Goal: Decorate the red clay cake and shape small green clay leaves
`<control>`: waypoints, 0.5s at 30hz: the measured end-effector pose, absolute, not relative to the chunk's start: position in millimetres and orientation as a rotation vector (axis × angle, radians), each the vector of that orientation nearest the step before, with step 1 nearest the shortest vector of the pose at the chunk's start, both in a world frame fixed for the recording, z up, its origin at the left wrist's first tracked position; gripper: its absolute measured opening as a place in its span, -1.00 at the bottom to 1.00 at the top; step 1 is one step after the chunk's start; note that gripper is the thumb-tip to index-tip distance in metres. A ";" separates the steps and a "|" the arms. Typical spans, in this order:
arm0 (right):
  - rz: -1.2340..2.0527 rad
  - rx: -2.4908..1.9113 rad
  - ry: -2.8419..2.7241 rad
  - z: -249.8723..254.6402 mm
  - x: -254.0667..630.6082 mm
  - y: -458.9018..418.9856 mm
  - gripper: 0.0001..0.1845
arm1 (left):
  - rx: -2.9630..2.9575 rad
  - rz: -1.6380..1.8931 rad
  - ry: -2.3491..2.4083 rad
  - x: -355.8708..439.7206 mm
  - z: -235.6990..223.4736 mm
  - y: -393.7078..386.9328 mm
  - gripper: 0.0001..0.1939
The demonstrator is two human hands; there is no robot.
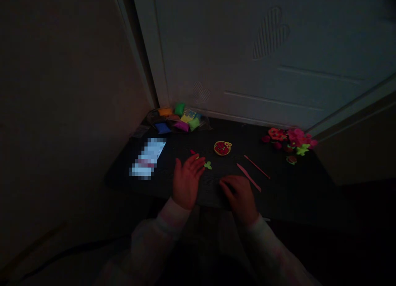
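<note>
My left hand (187, 183) is held over the dark table with its palm turned up and fingers stretched out. Just past its fingertips lies a small light-green leaf-shaped clay piece (208, 166). A small red piece (192, 152) sits behind the fingers, partly hidden. My right hand (239, 194) has its fingers curled in near the front of the table; whether something small is in them is hidden. Beside it lie a pink clay knife (249, 177) and a thin pink stick tool (256, 166). Farther back is a little yellow-rimmed clay basket (222, 148) filled with red bits.
At the back left are bagged clay packets (179, 120) in several colours. A lit phone (148, 159), its screen blurred, lies on the left. Pink and red clay flowers (293, 139) stand at the back right, with a small brownish piece (291, 159) before them. A white panel (241, 71) rises behind.
</note>
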State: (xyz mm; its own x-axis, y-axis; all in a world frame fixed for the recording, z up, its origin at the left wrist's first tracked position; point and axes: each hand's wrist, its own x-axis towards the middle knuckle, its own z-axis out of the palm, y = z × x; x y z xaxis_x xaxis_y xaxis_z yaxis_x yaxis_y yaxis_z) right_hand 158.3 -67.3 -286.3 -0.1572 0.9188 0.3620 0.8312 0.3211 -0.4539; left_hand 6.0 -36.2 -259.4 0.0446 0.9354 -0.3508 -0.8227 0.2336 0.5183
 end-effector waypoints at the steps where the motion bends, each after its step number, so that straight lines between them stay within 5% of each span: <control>1: 0.172 -1.555 -2.042 -289.2 164.8 -63.6 -0.81 | 0.236 1.393 0.751 1.9 -263.0 -32.9 -0.47; 15: -0.189 -1.728 -2.339 -293.9 172.5 -80.3 -0.58 | 0.326 1.484 0.868 -11.2 -287.6 -26.3 -0.61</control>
State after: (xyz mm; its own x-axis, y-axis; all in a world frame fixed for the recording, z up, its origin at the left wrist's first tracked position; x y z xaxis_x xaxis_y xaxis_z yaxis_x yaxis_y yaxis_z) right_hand 172.5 -80.3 -293.9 -0.2802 0.9249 0.2570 0.9541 0.2977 -0.0312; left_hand -11.2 -26.3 -287.6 -0.1370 0.9434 -0.3022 -0.7254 0.1122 0.6791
